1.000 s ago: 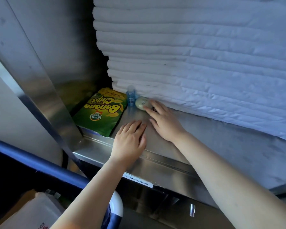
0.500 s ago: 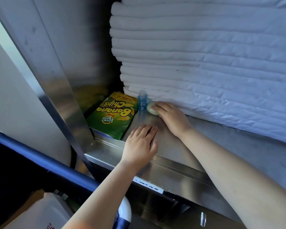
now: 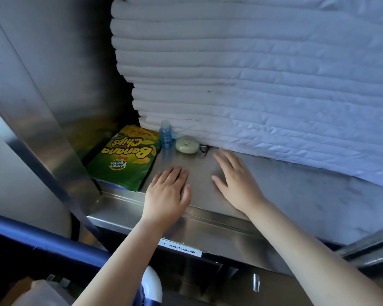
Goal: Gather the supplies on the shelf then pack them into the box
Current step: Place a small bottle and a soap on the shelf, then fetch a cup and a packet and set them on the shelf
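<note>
1. Head view: the supplies sit in the far left corner of the steel shelf [image 3: 296, 195], at the foot of a tall stack of folded white linens [image 3: 252, 74].
2. A green Banana Chips bag [image 3: 124, 160] lies flat at the left. Its long axis runs near to far, and its near end reaches the shelf's front lip.
3. Just right of the bag's far end, a small blue bottle [image 3: 166, 136] stands upright against the linens. Beside it on the right is a pale round disc [image 3: 187, 145], perhaps a wrapped soap.
4. The right hand [image 3: 234, 180] lies palm down on the shelf. Its fingers [image 3: 221, 155] are straight and slightly spread and hold nothing.
5. The disc is just beyond those fingertips and a little to their left, close but not touching. I'd judge this hand better placed to take the disc or the bottle.
6. The left hand [image 3: 167, 193] rests flat near the front lip with its fingers straight, close together and empty. The bag lies just to its left, so that pickup looks like its job.
7. I cannot make out the box for certain from here.
</note>
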{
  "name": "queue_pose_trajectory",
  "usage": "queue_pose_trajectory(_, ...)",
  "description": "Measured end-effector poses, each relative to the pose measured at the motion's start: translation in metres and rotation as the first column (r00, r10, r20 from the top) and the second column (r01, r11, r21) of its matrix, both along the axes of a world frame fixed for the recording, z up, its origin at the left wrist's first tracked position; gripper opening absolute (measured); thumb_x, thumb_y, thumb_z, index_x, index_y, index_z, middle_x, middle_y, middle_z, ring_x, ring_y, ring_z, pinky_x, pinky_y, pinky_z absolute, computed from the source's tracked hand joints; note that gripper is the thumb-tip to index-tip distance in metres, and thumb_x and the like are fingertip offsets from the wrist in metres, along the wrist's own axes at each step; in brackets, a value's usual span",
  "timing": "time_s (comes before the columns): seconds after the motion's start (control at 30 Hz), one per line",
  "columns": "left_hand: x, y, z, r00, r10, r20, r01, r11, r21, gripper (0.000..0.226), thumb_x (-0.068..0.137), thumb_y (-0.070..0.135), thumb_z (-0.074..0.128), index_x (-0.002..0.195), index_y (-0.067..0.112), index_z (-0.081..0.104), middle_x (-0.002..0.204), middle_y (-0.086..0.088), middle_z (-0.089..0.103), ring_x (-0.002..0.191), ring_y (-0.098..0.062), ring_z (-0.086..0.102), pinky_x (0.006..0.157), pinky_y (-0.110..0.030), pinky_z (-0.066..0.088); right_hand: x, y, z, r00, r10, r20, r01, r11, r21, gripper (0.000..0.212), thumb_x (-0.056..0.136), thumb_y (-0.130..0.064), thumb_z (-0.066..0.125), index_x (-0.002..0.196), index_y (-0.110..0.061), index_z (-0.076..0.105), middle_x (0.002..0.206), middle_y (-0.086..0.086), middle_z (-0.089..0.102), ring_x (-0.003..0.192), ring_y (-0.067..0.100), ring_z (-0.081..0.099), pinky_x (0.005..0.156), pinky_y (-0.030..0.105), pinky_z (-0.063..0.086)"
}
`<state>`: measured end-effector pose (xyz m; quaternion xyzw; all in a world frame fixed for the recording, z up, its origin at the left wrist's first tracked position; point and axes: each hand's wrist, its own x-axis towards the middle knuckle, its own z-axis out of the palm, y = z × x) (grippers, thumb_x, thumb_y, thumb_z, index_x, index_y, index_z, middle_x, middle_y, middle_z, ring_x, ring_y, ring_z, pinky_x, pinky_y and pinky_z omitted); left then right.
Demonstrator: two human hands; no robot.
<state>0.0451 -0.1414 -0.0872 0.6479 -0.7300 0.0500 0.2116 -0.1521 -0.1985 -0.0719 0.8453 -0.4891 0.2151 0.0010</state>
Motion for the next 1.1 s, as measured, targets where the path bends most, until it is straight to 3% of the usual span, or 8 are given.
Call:
queue_pose_trajectory(0.13,0.000,-0.001,0.000,0.998,-0.010,0.068,0.003,0.995,0.104,0.070,0.085,0.050,0.012,0.138,0.021,0.047,0.145,-0.001,0.042,0.137,-0.024,0.034,0.112,-0.037,0.023,-0.032,0.023,-0.013,0.977,-0.135,-0.167,0.170,0.962,0.214,0.060,0.097,-0.050,0.031,0.148,-0.019,0.022,0.158,0.003,0.014,0.145,0.018,0.008,0.115,0.031,0.005)
queue_pose_trajectory(0.3,-0.001,0.001,0.002,0.998,-0.007,0.068,-0.003,0.989,0.150,0.082,0.077,0.057,-0.002,0.145,0.027,0.035,0.152,0.004,0.029,0.142,-0.019,0.021,0.114,-0.034,0.013,-0.037,0.038,-0.015,0.966,-0.149,-0.211,0.201,0.946,0.254,0.060,0.098,-0.051,0.020,0.150,-0.023,0.013,0.159,0.000,0.006,0.145,0.016,0.001,0.116,0.035,0.001)
queue_pose_trajectory(0.47,-0.002,0.010,0.000,0.997,0.018,0.068,-0.028,0.989,0.144,0.066,0.087,0.051,0.013,0.142,0.028,0.040,0.151,0.003,0.034,0.141,-0.019,0.023,0.114,-0.035,0.015,-0.042,0.065,-0.015,0.962,-0.175,-0.208,0.221,0.950,0.219,0.060,0.098,-0.052,0.018,0.150,-0.022,0.014,0.159,0.002,0.009,0.145,0.018,0.003,0.116,0.034,0.001)
queue_pose_trajectory(0.6,-0.014,0.038,-0.002,0.999,0.041,0.031,-0.045,0.991,0.125,0.071,0.086,0.054,0.013,0.137,0.019,0.048,0.146,-0.007,0.042,0.138,-0.028,0.031,0.111,-0.045,0.019,-0.056,0.101,-0.015,0.959,-0.166,-0.230,0.211,0.960,0.186,0.064,0.097,-0.054,0.023,0.150,-0.023,0.007,0.159,0.003,0.002,0.146,0.020,0.000,0.115,0.032,-0.002)
queue_pose_trajectory(0.77,-0.042,0.091,-0.017,0.998,0.040,-0.053,-0.031,0.987,0.160,0.062,0.093,0.058,0.030,0.145,0.024,0.032,0.156,-0.005,0.020,0.144,-0.026,0.007,0.112,-0.045,0.022,-0.084,0.172,-0.009,0.964,-0.164,-0.208,0.206,0.958,0.199,0.066,0.096,-0.053,0.034,0.151,-0.021,0.013,0.159,0.001,0.001,0.146,0.017,0.000,0.115,0.031,0.003)
queue_pose_trajectory(0.87,-0.083,0.137,-0.018,0.993,-0.089,-0.074,0.101,0.979,0.177,0.058,0.094,0.054,0.033,0.144,0.027,0.033,0.156,-0.001,0.019,0.144,-0.021,0.010,0.114,-0.041,0.017,-0.118,0.238,-0.002,0.961,-0.219,-0.167,0.256,0.933,0.251,0.061,0.095,-0.051,0.039,0.147,-0.022,0.026,0.158,-0.003,0.014,0.144,0.014,0.008,0.114,0.032,0.016)
queue_pose_trajectory(0.97,-0.139,0.192,-0.006,0.960,-0.271,-0.076,0.281,0.942,0.185,0.059,0.093,0.057,0.031,0.145,0.028,0.032,0.157,0.003,0.017,0.145,-0.018,0.007,0.115,-0.038,0.012,-0.164,0.314,0.007,0.919,-0.363,-0.153,0.390,0.892,0.226,0.062,0.094,-0.055,0.038,0.147,-0.027,0.023,0.156,-0.008,0.015,0.143,0.014,0.013,0.110,0.034,0.027)
queue_pose_trajectory(1.1,-0.215,0.258,0.027,0.836,-0.548,-0.039,0.548,0.829,0.108,0.061,0.093,0.060,0.028,0.143,0.027,0.036,0.153,-0.001,0.028,0.143,-0.021,0.017,0.115,-0.040,0.015,-0.225,0.417,0.027,0.802,-0.578,-0.149,0.594,0.797,0.106,0.065,0.092,-0.059,0.038,0.146,-0.026,0.026,0.155,-0.007,0.021,0.141,0.013,0.020,0.114,0.030,0.023)
